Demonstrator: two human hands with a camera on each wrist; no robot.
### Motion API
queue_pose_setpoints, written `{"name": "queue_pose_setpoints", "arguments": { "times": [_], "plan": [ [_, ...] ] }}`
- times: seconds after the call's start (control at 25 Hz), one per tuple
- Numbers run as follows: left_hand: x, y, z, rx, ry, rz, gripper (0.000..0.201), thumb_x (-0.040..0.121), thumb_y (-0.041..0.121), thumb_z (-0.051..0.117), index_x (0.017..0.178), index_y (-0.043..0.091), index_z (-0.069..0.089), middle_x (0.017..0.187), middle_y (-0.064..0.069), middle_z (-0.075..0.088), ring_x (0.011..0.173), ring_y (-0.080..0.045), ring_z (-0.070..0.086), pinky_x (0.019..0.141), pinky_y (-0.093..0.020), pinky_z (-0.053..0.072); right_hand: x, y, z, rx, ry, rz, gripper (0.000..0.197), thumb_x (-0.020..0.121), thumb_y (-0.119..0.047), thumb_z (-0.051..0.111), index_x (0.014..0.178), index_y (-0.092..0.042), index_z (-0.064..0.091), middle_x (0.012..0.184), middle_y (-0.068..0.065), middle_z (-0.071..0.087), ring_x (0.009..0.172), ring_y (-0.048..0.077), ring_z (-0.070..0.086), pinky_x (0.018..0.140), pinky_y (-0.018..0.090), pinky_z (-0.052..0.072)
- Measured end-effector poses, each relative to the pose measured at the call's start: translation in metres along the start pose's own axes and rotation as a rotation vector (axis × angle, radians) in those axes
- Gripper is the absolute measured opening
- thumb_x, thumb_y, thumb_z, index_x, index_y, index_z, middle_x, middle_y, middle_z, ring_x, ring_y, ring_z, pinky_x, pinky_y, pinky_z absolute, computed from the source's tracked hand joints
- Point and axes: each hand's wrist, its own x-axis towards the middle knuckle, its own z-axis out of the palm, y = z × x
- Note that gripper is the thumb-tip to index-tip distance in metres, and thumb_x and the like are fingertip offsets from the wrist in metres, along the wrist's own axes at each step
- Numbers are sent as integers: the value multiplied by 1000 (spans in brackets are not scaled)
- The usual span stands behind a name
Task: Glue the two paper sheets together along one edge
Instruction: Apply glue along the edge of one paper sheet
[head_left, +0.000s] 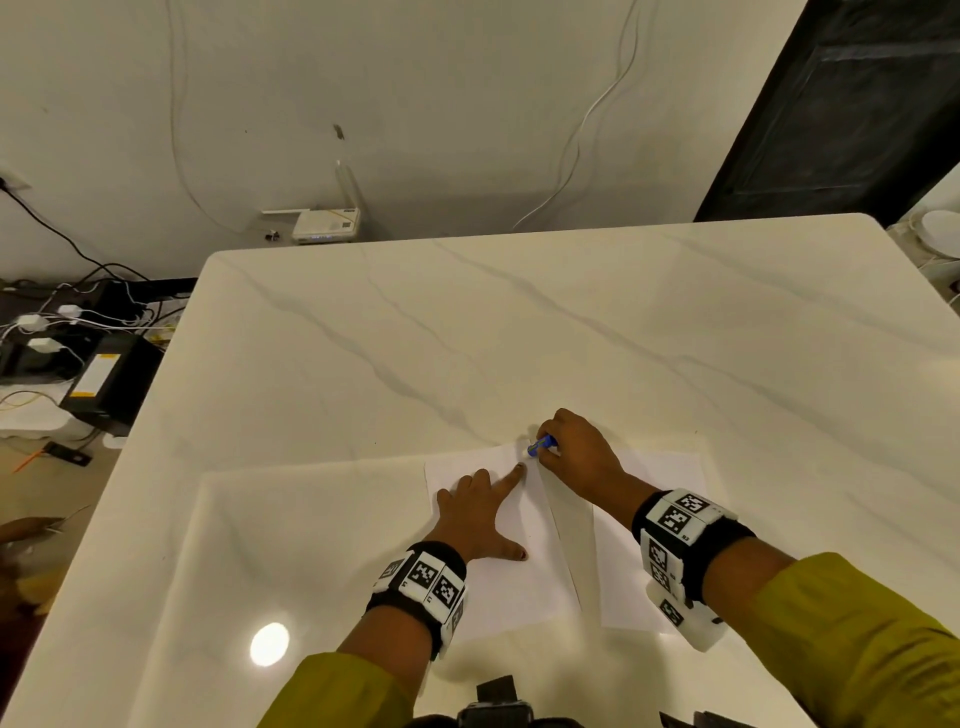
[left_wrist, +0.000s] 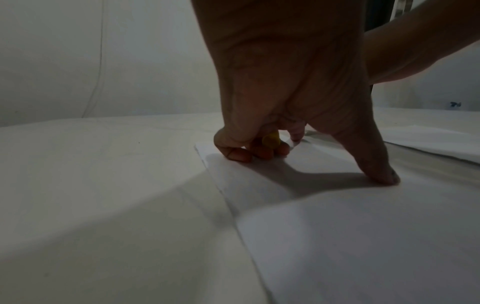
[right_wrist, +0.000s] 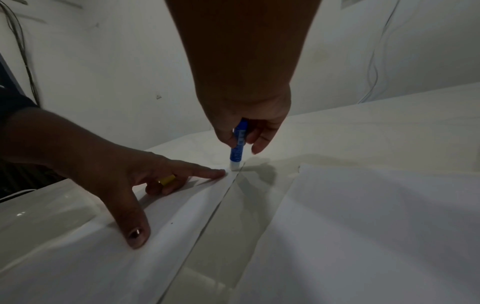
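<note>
Two white paper sheets lie side by side near the table's front, with a narrow strip of marble between them. My left hand (head_left: 493, 514) presses the left sheet (head_left: 509, 587) with index finger and thumb spread, and its other fingers curl round a yellow cap (left_wrist: 271, 139). My right hand (head_left: 550, 449) grips a blue glue stick (head_left: 541, 445), nearly upright. The stick's white tip (right_wrist: 235, 165) touches the far right corner of the left sheet (right_wrist: 155, 236), just beyond the left index fingertip (right_wrist: 221, 172). My right forearm crosses above the right sheet (head_left: 660, 478).
The white marble table (head_left: 519, 322) stretches far beyond the sheets. A router (head_left: 326, 224) and cables sit on the floor by the wall. A black box (head_left: 111, 382) and chargers lie left of the table. A dark door (head_left: 857, 104) stands at the back right.
</note>
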Motion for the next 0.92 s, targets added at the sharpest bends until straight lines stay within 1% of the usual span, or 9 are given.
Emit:
{"name": "queue_pose_setpoints", "arguments": {
  "times": [0.2,0.28,0.36,0.44,0.52,0.6,0.64,0.8,0.92],
  "plan": [
    [1,-1,-1,-19,-14,6,108,66,57,71,145,42,-1,133,-8,36,125,-29,35,101,-47,30,8,-6,-3,-9,13,17,20,87,-16,54,99,-2,61,103,17,55,94,30,54,69,29,33],
    [1,-2,0,-23,-16,4,108,66,57,71,145,43,-1,134,-8,35,126,-29,34,102,-48,29,5,-6,-3,-63,-14,5,21,87,-17,53,99,-2,61,99,16,54,96,30,54,69,29,33],
    [2,-2,0,-28,-15,4,108,66,57,72,145,43,-1,134,-8,35,127,-30,34,102,-48,29,-1,-5,-3,-116,-51,-1,21,87,-19,54,98,-2,61,90,10,47,96,29,53,69,29,32],
    [2,-2,1,-33,-8,3,109,66,56,72,145,43,-1,135,-8,35,127,-29,34,102,-48,29,-4,-4,-3,-131,-66,-3,22,86,-19,55,97,-2,61,87,5,42,95,29,53,69,29,31],
    [2,-2,1,-37,-7,2,109,65,57,72,145,43,0,135,-8,35,127,-29,34,102,-48,30,-2,-5,-4,-111,-45,0,21,86,-19,54,97,-2,61,89,11,47,94,30,54,68,29,32],
    [2,-2,2,-38,-7,1,109,65,57,72,145,43,-1,132,-8,36,125,-29,35,101,-48,30,3,-7,-5,-88,-19,8,21,88,-18,53,97,-1,61,97,17,54,94,30,54,68,30,33],
    [1,-2,2,-36,-6,1,109,65,57,72,145,44,-1,131,-8,37,124,-29,36,100,-48,30,6,-8,-5,-83,-14,11,21,88,-17,52,97,-1,61,100,17,55,94,30,54,68,30,33],
    [2,-2,1,-25,-1,0,109,65,58,71,145,43,-2,129,-8,37,122,-28,37,99,-47,31,3,-10,-7,-86,-35,16,21,87,-17,54,98,-1,61,91,12,48,95,30,53,68,29,33],
    [2,-1,2,-24,5,2,109,65,58,71,145,42,-2,128,-7,38,121,-28,37,97,-46,32,-13,-5,-3,-114,-102,-7,21,85,-19,55,96,-2,61,88,8,44,87,28,51,67,29,32]
  ]
}}
